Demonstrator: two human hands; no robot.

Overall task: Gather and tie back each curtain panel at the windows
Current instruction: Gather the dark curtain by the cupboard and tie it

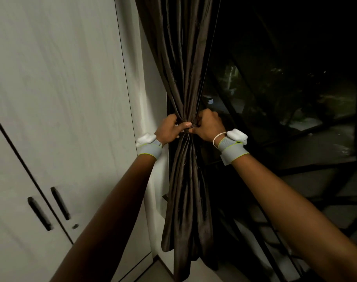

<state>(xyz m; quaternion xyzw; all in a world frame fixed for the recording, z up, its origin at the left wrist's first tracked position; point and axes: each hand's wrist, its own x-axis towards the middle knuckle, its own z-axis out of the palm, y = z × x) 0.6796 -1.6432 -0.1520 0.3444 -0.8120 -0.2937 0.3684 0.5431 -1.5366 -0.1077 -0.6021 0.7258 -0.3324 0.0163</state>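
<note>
So the curtain [185,78] here is a dark brown, shiny panel hanging right at the edge of the window [285,98], squeezed in beside the white wall [153,88] with the cupboard [51,98] just off to the left, and it's already bunched into a tight waist about halfway down. The left hand [169,129] is curled round the bunch from the wall side with its thumb laid across the front, and the right hand [207,124] is curled round it from the window side, both clamped on the fabric at the same narrow spot and nearly touching each other. There seems to be a dark band or tie right under the thumbs but honestly it blends into the cloth, so I can't tell if it's a separate tie or just a fold. Going by the sheen and those long soft pleats, I'd guess this stuff is light, floppy and pretty slippery, so it'll want to slide out and fan open the second one hand lets go. Best place to hold is exactly where the hands are, at the pinched waist, squeezing all the folds together, not lower down where it flares out loose near the floor. Nothing fragile about it, though a hard tug would probably pull on the rail up top, which is out of view
</note>
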